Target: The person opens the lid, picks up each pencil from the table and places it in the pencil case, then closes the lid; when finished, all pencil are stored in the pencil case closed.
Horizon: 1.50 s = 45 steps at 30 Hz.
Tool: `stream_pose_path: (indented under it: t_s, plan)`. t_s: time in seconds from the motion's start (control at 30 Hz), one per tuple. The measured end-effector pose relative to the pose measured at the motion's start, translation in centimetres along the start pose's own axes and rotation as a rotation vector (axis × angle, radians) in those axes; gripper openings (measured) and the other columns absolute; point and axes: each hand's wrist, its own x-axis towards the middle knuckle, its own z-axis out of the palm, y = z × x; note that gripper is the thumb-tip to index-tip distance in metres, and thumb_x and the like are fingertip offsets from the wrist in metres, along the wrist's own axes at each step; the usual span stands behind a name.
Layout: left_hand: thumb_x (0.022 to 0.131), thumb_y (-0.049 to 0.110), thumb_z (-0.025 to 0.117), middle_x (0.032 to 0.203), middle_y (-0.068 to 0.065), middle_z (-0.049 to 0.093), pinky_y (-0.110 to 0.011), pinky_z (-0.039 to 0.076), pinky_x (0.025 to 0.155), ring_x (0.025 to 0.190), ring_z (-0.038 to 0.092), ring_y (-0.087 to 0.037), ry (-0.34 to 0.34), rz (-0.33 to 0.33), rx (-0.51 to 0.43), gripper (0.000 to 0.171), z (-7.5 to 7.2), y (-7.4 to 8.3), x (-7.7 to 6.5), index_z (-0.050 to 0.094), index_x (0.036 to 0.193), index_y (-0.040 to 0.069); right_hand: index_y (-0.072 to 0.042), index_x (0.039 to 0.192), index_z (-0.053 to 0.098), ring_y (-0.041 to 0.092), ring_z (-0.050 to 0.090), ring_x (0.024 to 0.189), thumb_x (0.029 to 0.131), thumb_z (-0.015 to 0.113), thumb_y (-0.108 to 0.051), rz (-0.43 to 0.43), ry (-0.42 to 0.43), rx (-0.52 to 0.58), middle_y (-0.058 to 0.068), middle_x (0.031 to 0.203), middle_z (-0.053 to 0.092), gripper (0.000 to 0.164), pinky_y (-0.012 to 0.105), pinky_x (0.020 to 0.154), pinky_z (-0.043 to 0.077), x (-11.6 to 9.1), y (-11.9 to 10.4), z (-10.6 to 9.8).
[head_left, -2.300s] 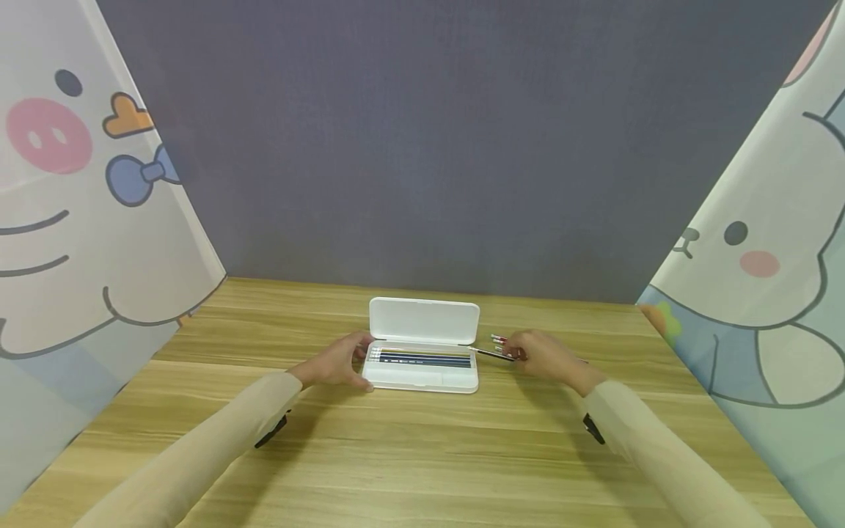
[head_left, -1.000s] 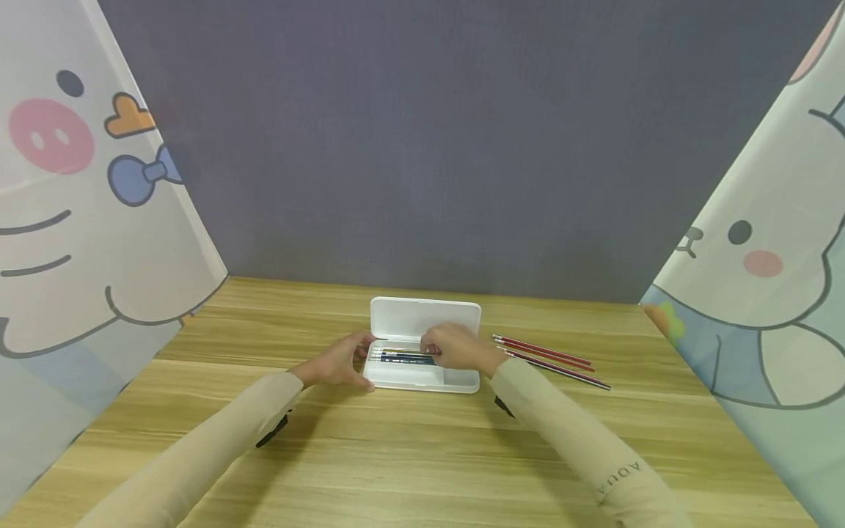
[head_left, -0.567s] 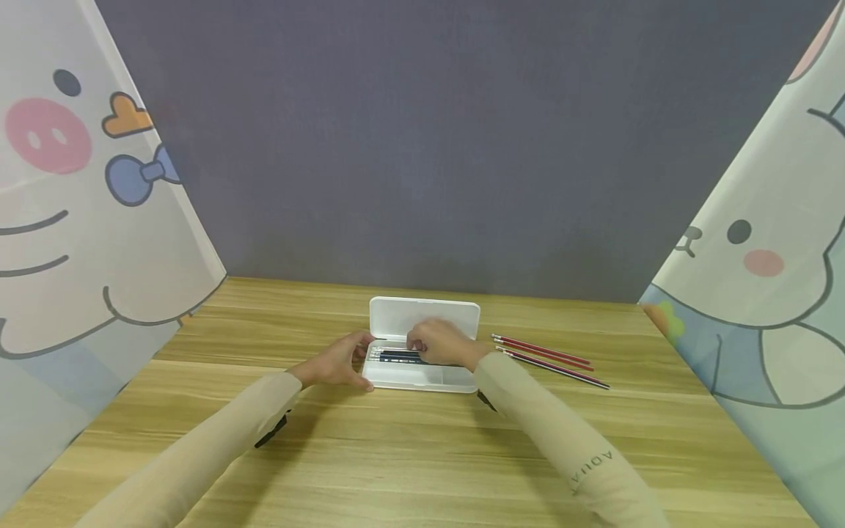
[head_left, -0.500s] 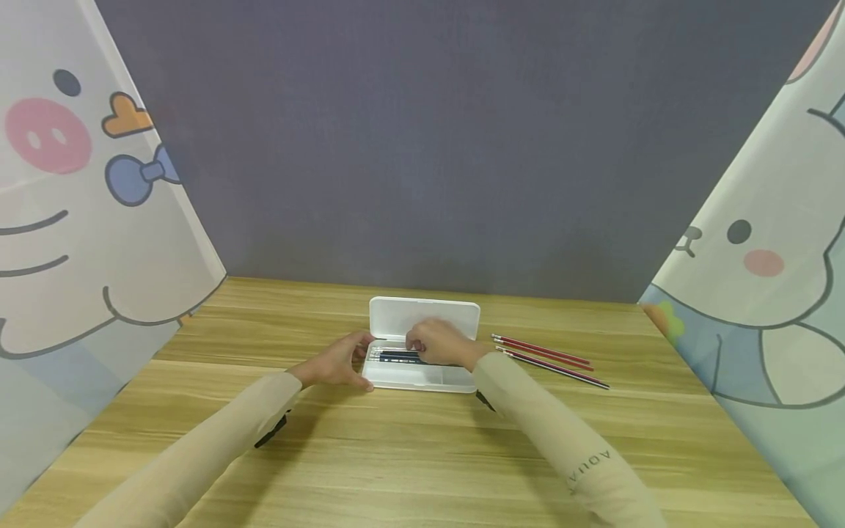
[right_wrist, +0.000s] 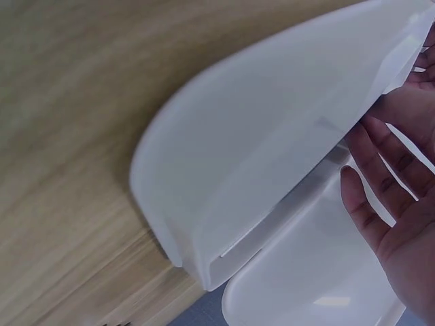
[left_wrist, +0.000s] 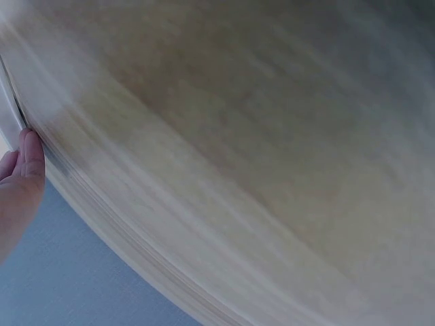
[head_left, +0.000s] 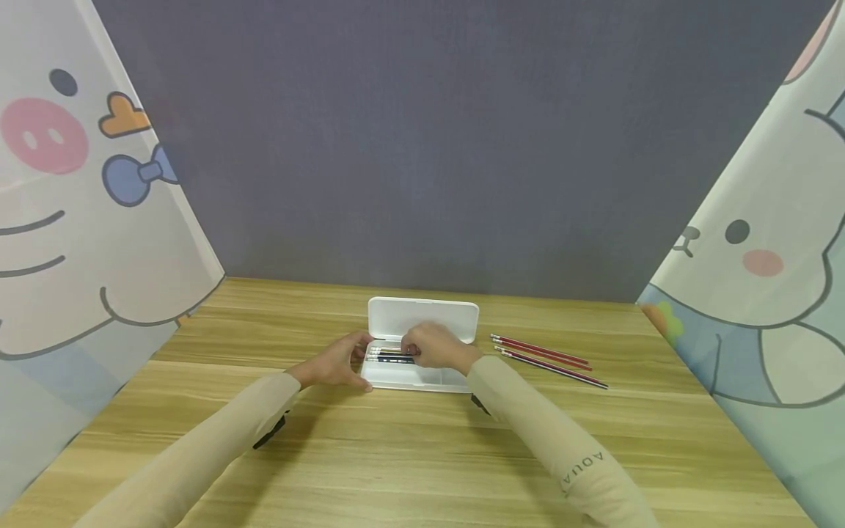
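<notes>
A white pencil case lies with its lid raised, and several dark pencils plus a yellowish one lie side by side in its rear compartment. My left hand grips the case's left end, thumb at the front corner, fingers behind; the left wrist view catches only part of this hand. Over the pencils, my right hand reaches into the case with curled fingers and pinches a pencil. The case wall hides its fingertips in the right wrist view, where the outer fingers are spread.
Right of the case, several loose pencils lie aslant on the wooden table: red pencils and dark-and-red striped pencils. A dark grey panel stands behind the table, with cartoon-print curtains at both sides.
My right hand has carried a pencil leftward from the loose ones into the case, then shifted slightly farther left over the pencils. My left hand has stayed at the case's left end.
</notes>
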Motion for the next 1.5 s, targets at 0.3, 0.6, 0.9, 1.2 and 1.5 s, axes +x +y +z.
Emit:
stream_pose_path:
  t_s: [0.3, 0.6, 0.9, 1.2, 1.5]
  plan:
    - [0.059, 0.009, 0.084, 0.114, -0.023, 0.052, -0.042, 0.049, 0.091, 0.1, 0.057, -0.033, -0.009, -0.009, -0.004, 0.078, 0.0, -0.1, 0.1, 0.04, 0.12, -0.009, -0.016, 0.083, 0.071, 0.007, 0.053, 0.068, 0.071, 0.067, -0.005, 0.025, -0.026, -0.005, -0.007, 0.071, 0.063, 0.017, 0.02, 0.062, 0.045, -0.2, 0.1, -0.2]
    - [0.059, 0.01, 0.084, 0.114, -0.022, 0.053, -0.042, 0.049, 0.091, 0.099, 0.058, -0.033, -0.008, 0.0, 0.007, 0.077, 0.0, -0.3, 0.0, 0.041, 0.119, -0.008, -0.014, 0.086, 0.07, 0.008, 0.056, 0.07, 0.073, 0.065, -0.005, 0.052, -0.01, 0.031, -0.004, 0.077, 0.066, 0.017, 0.022, 0.063, 0.047, -1.3, 0.5, -1.3]
    - [0.058, 0.009, 0.084, 0.113, -0.023, 0.053, -0.043, 0.049, 0.092, 0.099, 0.057, -0.034, -0.001, 0.008, -0.005, 0.077, 0.0, -0.1, -0.1, 0.041, 0.119, -0.009, -0.013, 0.085, 0.069, 0.007, 0.053, 0.066, 0.075, 0.066, -0.007, 0.083, 0.01, 0.033, -0.003, 0.075, 0.064, 0.012, 0.022, 0.061, 0.046, -3.7, 1.5, -2.2]
    - [0.058, 0.01, 0.084, 0.113, -0.023, 0.053, -0.042, 0.049, 0.092, 0.1, 0.057, -0.034, 0.0, -0.001, 0.008, 0.078, 0.0, 0.0, -0.1, 0.041, 0.12, -0.008, -0.007, 0.085, 0.068, 0.014, 0.056, 0.069, 0.074, 0.064, -0.001, 0.076, 0.047, 0.087, 0.004, 0.075, 0.064, 0.013, 0.02, 0.061, 0.046, -6.9, 3.4, -2.9]
    - [0.059, 0.011, 0.084, 0.114, -0.023, 0.052, -0.042, 0.049, 0.091, 0.1, 0.057, -0.033, -0.002, -0.009, 0.027, 0.079, -0.1, 0.1, -0.1, 0.04, 0.121, -0.009, -0.006, 0.084, 0.066, 0.011, 0.056, 0.066, 0.071, 0.064, 0.001, 0.111, 0.081, 0.09, 0.003, 0.075, 0.064, 0.015, 0.02, 0.058, 0.046, -10.1, 5.7, -2.8]
